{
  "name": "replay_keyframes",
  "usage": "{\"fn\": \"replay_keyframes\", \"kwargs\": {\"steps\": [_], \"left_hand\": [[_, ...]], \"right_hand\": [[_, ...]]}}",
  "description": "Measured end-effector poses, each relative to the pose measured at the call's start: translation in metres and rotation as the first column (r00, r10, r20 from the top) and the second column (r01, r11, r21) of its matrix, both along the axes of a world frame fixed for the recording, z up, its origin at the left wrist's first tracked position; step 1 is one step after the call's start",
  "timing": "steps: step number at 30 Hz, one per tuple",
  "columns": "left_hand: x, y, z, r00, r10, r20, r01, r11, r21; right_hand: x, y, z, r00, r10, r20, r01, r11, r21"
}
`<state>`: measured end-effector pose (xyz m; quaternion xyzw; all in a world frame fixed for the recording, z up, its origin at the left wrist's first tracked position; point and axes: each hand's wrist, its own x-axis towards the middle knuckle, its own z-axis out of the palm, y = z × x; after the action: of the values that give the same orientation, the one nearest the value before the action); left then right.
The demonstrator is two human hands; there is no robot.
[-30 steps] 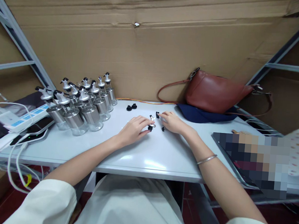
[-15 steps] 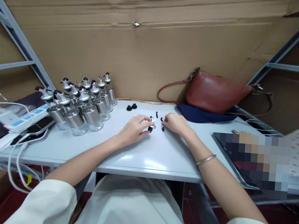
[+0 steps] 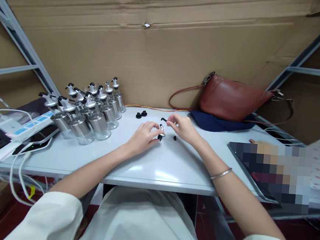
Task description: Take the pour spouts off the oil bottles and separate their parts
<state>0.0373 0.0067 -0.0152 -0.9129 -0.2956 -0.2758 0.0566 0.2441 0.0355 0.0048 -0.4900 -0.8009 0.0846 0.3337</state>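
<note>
Between the thumb and fingers of my left hand (image 3: pixel 144 135) is a silver pour spout (image 3: pixel 161 129) with a ribbed black stopper at its lower end. My right hand (image 3: pixel 184 126) is just to the right of it, fingertips closed on a thin, bent black lever (image 3: pixel 164 119) that points left above the spout. A small black piece (image 3: pixel 174 138) lies on the table below my right fingers. Two black caps (image 3: pixel 141 114) sit farther back, beyond my left hand.
Several glass-and-steel oil bottles (image 3: pixel 89 122) with spouts stand at the left. Behind them runs a cardboard wall (image 3: pixel 164 61). A brown handbag (image 3: pixel 230 99) rests on dark blue cloth (image 3: pixel 220 124) at the back right. A power strip (image 3: pixel 32 126) and cables lie far left.
My right hand has moved up and left, and a black lever now shows in its fingertips. The black pieces nearest it no longer lie in their former spots. My left hand has hardly moved.
</note>
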Motion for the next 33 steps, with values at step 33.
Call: {"fn": "replay_keyframes", "kwargs": {"steps": [33], "left_hand": [[0.0004,-0.0011,0.0012,0.976,0.005,0.22,0.031,0.986,-0.162]], "right_hand": [[-0.0064,-0.0053,0.0028,0.916,0.168,-0.364,-0.211,0.974,-0.081]]}}
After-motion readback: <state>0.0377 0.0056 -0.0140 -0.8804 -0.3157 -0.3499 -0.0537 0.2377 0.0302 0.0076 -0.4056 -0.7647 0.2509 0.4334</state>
